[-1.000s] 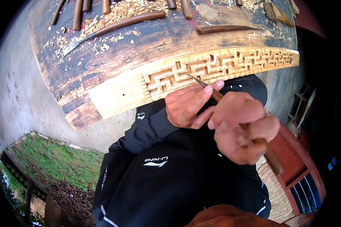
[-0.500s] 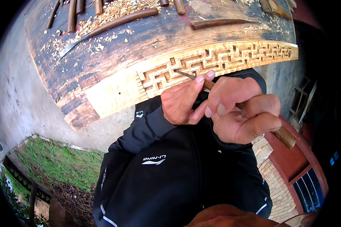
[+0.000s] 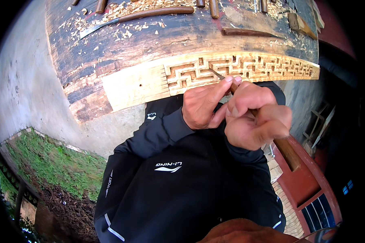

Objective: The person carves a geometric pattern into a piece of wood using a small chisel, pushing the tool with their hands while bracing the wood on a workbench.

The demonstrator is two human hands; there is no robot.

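A long wood-carving chisel [image 3: 287,154] with a brown wooden handle slants across the near edge of a pale carved board [image 3: 134,84]. My right hand [image 3: 257,117] is wrapped round the handle, whose butt end sticks out below the fist. My left hand [image 3: 202,106] pinches the front of the chisel between thumb and fingers, close to the board's edge. The narrow dark blade points up and left, its tip at the grooves of the board's fret pattern. Sunken channels and small square recesses cover the board except for a plain left end with a small dark hole.
The board lies along the near edge of a worn wooden workbench [image 3: 150,45]. Beyond it lie a long-handled chisel with a wide blade [image 3: 94,30], a dark-handled tool [image 3: 251,32], a wooden mallet-like block [image 3: 299,25], several more handles and wood shavings [image 3: 127,27].
The view has shifted, so the bench and board sit further right in the picture. My hands still grip the chisel, and its handle now slants more steeply.
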